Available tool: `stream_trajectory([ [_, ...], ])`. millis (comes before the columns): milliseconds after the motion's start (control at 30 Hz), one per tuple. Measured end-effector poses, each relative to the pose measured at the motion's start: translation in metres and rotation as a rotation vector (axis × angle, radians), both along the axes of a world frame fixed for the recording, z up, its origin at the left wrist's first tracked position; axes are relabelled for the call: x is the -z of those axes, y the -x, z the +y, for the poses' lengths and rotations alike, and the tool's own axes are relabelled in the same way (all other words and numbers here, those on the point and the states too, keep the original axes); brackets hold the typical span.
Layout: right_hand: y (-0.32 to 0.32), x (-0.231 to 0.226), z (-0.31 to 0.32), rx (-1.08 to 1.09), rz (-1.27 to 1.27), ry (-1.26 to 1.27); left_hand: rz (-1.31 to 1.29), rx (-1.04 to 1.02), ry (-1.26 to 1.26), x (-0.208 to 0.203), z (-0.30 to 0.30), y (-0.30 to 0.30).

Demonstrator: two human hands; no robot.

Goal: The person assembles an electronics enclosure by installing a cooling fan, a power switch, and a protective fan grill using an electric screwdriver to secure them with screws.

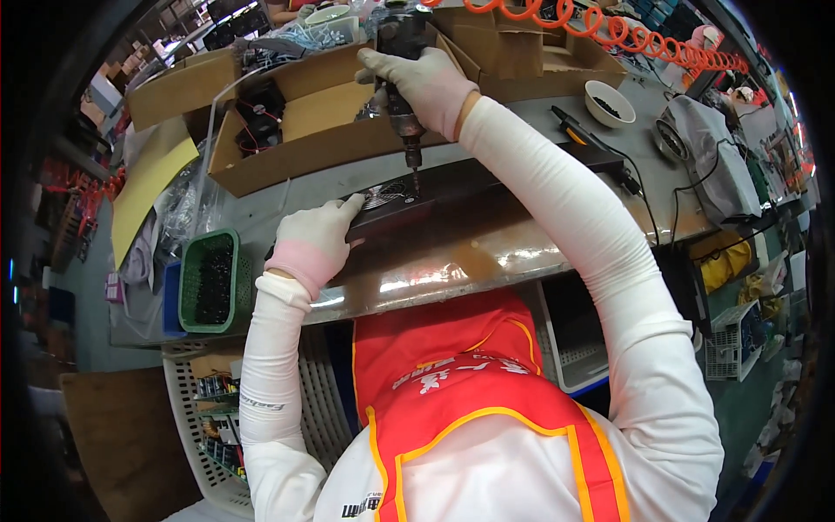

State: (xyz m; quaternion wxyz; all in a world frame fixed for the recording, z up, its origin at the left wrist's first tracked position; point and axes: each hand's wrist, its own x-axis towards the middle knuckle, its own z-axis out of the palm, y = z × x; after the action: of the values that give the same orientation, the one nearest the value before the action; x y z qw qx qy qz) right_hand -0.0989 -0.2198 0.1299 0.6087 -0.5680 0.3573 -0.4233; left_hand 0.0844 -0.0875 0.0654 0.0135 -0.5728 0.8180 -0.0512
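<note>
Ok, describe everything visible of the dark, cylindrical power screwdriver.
The dark, cylindrical power screwdriver looks partly metal, with a thick upper body, a narrower chuck and a thin bit below. It stands nearly upright, bit downward, its top close to the picture's upper edge. The right hand, in a white glove with a pink cuff, grips its body. The bit's tip meets, or nearly meets, the long, dark case beside a round silver grille.

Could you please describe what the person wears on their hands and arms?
The left hand and right hand wear whitish gloves, pink toward the wrists. White, wrinkled sleeves cover both arms; the left one bears small dark lettering along its forearm.
</note>
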Motion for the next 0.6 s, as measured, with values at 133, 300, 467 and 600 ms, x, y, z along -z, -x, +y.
stream_trajectory([
  [133, -0.007, -0.008, -0.014, 0.02, 0.013, 0.123, 0.033, -0.005, 0.001, -0.009, -0.006, 0.009],
  [300, -0.003, 0.006, -0.033, 0.053, 0.031, 0.083, -0.028, 0.048, -0.003, -0.002, -0.011, 0.011],
  [467, -0.008, 0.013, -0.034, 0.08, 0.029, 0.148, -0.14, 0.029, 0.009, 0.001, 0.001, 0.03],
  [600, -0.009, -0.003, -0.048, 0.316, -0.125, 0.303, -0.166, 0.07, 0.094, 0.024, 0.016, 0.043],
])
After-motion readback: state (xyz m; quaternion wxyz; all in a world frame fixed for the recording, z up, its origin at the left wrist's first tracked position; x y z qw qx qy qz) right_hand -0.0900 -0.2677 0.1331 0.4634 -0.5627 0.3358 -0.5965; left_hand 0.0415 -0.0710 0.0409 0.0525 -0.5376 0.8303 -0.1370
